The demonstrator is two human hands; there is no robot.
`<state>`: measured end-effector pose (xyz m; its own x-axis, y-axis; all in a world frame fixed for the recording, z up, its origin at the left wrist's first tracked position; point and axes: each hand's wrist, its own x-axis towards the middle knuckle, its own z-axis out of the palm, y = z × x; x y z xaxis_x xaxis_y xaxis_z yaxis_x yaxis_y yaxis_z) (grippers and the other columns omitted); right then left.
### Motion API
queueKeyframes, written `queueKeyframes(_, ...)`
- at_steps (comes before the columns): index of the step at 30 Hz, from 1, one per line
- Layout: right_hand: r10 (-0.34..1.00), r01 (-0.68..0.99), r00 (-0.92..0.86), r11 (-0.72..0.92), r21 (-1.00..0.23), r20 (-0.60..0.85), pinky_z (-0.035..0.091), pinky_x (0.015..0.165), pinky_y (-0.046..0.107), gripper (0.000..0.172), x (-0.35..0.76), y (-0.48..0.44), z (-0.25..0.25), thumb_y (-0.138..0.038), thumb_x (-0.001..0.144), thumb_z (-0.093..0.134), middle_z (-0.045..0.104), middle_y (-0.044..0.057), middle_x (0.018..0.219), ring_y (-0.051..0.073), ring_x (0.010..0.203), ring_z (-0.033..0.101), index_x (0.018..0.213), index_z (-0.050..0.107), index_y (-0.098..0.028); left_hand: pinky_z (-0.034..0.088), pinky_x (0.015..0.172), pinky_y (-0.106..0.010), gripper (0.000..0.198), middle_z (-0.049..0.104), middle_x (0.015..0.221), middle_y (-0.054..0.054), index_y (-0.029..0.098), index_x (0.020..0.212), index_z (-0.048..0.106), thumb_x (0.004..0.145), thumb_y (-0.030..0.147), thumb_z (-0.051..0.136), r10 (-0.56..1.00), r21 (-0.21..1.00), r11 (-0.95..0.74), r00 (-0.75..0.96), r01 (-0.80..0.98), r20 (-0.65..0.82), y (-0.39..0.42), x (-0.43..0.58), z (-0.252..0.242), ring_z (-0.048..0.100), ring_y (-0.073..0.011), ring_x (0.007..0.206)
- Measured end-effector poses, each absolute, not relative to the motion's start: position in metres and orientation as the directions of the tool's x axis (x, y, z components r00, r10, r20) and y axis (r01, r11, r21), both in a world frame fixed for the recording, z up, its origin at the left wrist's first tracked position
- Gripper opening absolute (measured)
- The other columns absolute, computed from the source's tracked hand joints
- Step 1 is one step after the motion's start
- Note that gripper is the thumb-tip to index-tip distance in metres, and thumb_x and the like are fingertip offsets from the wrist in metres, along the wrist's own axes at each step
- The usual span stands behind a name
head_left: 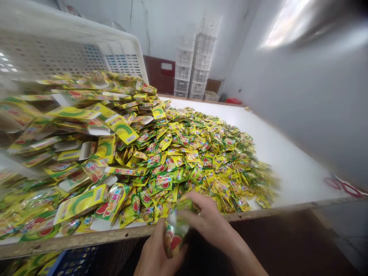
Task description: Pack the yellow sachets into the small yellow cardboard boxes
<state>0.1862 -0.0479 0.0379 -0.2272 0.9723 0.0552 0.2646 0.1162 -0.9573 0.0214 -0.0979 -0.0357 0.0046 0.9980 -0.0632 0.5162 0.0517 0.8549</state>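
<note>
At the table's front edge, my left hand (156,251) is closed around a small candy box (174,240) printed with a red watermelon slice. The box tilts upward, its top toward my right hand (211,218). The fingers of that hand are bent round a yellow-green candy packet (188,206) at the top of the box; motion blurs it, and I cannot tell how far inside it is. Just beyond both hands lies a wide heap of small candy packets (198,153). Left of the heap are many yellow-green cardboard boxes (82,201), some with white flaps standing open.
A white plastic crate (126,42) lies tipped at the back left, boxes spilling from it. Red-handled scissors (347,188) rest at the table's right end. Stacked white crates (198,61) stand by the far wall. A blue crate (67,260) sits below the table's edge.
</note>
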Motion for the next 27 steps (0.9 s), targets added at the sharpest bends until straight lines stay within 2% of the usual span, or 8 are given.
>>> queueKeyframes(2,0.994,0.073,-0.108,0.026,-0.997,0.018,0.041,0.066,0.021,0.009,0.181,-0.050,0.027,-0.021,0.085,0.064,0.058,-0.003,0.079,0.013,0.073,0.053,0.092,0.060,-0.020,0.050,0.057,-0.029,0.044,0.070,0.070,0.001,0.025,0.103,0.051,0.065,0.035,0.072,0.993,0.876,0.114,-0.030,0.468,-0.113,-0.099,0.023,-0.030,0.065,-0.0225,0.059)
queueKeyframes(4,0.998,-0.099,-0.052,-0.026,-0.995,-0.021,0.042,0.066,0.022,0.014,0.173,-0.055,0.015,-0.024,0.084,0.066,0.057,-0.003,0.080,0.013,0.072,0.053,0.095,0.057,-0.020,0.049,0.059,-0.029,0.044,0.070,0.070,0.001,0.024,0.101,0.051,0.064,0.036,0.072,0.989,0.888,0.146,-0.040,0.436,-0.143,-0.098,0.023,-0.024,0.064,-0.0219,0.060)
queueKeyframes(7,0.997,-0.175,-0.019,-0.076,-0.982,-0.074,0.041,0.064,0.021,0.014,0.161,-0.066,0.002,-0.024,0.083,0.067,0.053,-0.004,0.077,0.011,0.069,0.048,0.092,0.057,-0.019,0.049,0.060,-0.028,0.044,0.072,0.076,0.000,0.023,0.102,0.051,0.066,0.039,0.070,0.982,0.880,0.181,-0.029,0.440,-0.187,-0.097,0.022,-0.020,0.067,-0.0223,0.066)
queueKeyframes(12,0.995,-0.005,-0.011,-0.095,-0.995,-0.095,0.039,0.060,0.020,0.006,0.161,-0.074,-0.001,-0.020,0.082,0.064,0.051,-0.004,0.073,0.011,0.067,0.045,0.086,0.061,-0.017,0.047,0.064,-0.030,0.032,0.071,0.078,0.000,0.024,0.100,0.050,0.073,0.036,0.063,0.969,0.765,0.199,-0.005,0.613,-0.249,-0.098,0.019,-0.021,0.069,-0.0243,0.072)
queueKeyframes(15,0.993,0.056,-0.032,-0.111,-0.992,-0.113,0.038,0.058,0.020,0.009,0.163,-0.073,0.003,-0.021,0.083,0.062,0.051,-0.004,0.070,0.011,0.064,0.045,0.090,0.064,-0.017,0.047,0.067,-0.030,0.029,0.071,0.086,-0.002,0.025,0.101,0.051,0.075,0.035,0.060,0.978,0.743,0.156,0.006,0.651,-0.211,-0.099,0.018,-0.023,0.069,-0.0256,0.080)
queueKeyframes(19,0.995,0.133,0.063,-0.080,-0.988,-0.072,0.041,0.064,0.022,0.014,0.162,-0.076,0.005,-0.022,0.082,0.061,0.058,-0.001,0.078,0.014,0.071,0.051,0.095,0.066,-0.018,0.048,0.073,-0.030,0.030,0.072,0.098,-0.003,0.027,0.106,0.054,0.078,0.035,0.059,0.988,0.749,0.066,0.062,0.659,-0.141,-0.101,0.016,-0.026,0.069,-0.0256,0.089)
queueKeyframes(24,0.977,0.202,-0.181,-0.079,-0.976,-0.117,0.039,0.061,0.020,0.015,0.168,-0.074,0.004,-0.010,0.074,0.061,0.057,-0.004,0.071,0.012,0.067,0.050,0.083,0.070,-0.017,0.048,0.074,-0.030,0.035,0.072,0.102,-0.004,0.026,0.112,0.054,0.077,0.027,0.057,0.983,0.723,0.073,0.072,0.687,-0.167,-0.104,0.013,-0.036,0.069,-0.0249,0.091)
queueKeyframes(27,0.966,0.252,-0.225,-0.068,-0.965,-0.126,0.040,0.062,0.020,0.024,0.172,-0.070,0.007,-0.001,0.067,0.059,0.059,-0.004,0.072,0.012,0.068,0.053,0.080,0.072,-0.017,0.049,0.074,-0.030,0.034,0.072,0.103,-0.004,0.026,0.112,0.055,0.078,0.028,0.057,0.989,0.739,0.049,0.071,0.672,-0.131,-0.105,0.010,-0.042,0.070,-0.0249,0.091)
